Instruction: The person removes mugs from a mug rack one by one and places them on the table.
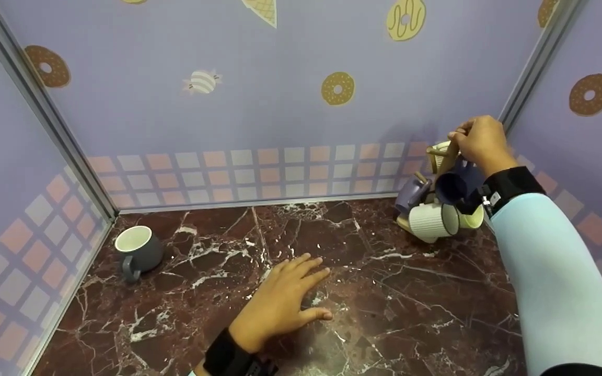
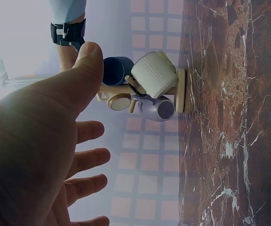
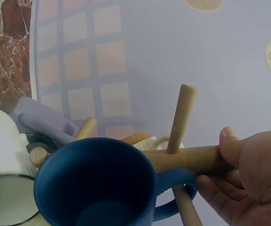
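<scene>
Gripping mug rack [image 3: 202, 159], right fingers [image 3: 214, 192] curled, left fingers [image 2: 92, 160] spread, blue mug [image 3: 95, 181] on peg [image 3: 189, 214]

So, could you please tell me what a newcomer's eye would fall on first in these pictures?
Probably the wooden mug rack in the far right corner, crowded with mugs, the right hand pinching the top of its post. Next might come the dark grey mug standing alone at the far left of the marbled tabletop. The left hand, fingers spread, also stands out in the near middle.
</scene>
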A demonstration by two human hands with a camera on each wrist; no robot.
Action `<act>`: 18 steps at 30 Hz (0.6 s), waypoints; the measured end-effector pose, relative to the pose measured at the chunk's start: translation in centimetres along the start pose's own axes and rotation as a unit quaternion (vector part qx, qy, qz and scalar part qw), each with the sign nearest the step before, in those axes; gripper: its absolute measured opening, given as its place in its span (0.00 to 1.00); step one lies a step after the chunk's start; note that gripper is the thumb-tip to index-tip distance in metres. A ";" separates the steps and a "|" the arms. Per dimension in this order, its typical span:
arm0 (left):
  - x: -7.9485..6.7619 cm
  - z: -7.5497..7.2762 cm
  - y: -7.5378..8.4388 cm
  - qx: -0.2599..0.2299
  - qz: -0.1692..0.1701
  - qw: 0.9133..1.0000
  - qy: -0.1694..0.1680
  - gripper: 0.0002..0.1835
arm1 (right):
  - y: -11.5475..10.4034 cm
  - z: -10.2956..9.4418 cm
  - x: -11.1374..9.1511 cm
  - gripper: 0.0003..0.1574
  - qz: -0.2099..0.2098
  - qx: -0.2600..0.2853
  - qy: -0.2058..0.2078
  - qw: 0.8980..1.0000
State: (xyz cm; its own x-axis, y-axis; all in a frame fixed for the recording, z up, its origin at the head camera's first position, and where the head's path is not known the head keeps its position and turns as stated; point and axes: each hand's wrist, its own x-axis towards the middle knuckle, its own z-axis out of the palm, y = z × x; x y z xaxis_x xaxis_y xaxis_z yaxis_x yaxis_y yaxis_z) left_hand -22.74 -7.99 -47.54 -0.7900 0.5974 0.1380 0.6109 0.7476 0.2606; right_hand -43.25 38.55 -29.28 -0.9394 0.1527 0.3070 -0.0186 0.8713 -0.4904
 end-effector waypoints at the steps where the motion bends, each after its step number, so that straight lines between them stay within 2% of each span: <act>1: 0.0 0.0 0.0 -0.001 0.000 1.000 0.000 0.49 | -0.1 0.0 -0.1 0.28 0.001 0.001 0.002 1.000; 7: -0.1 -0.2 0.0 -0.004 0.000 1.000 0.003 0.49 | -0.3 0.1 -0.1 0.25 0.012 0.018 0.008 1.000; 18: -0.1 -0.2 -0.2 0.002 0.003 1.000 0.009 0.49 | -0.9 0.7 -0.3 0.30 0.004 0.003 0.030 1.000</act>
State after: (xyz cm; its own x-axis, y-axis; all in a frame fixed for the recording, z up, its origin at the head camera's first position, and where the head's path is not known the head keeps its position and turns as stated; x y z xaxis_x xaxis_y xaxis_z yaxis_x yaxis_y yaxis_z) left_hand -22.79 -8.21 -47.43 -0.7877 0.5957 0.1571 0.6151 0.7461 0.2551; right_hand -43.16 37.38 -29.51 -0.9173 0.1868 0.3517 -0.0140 0.8674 -0.4973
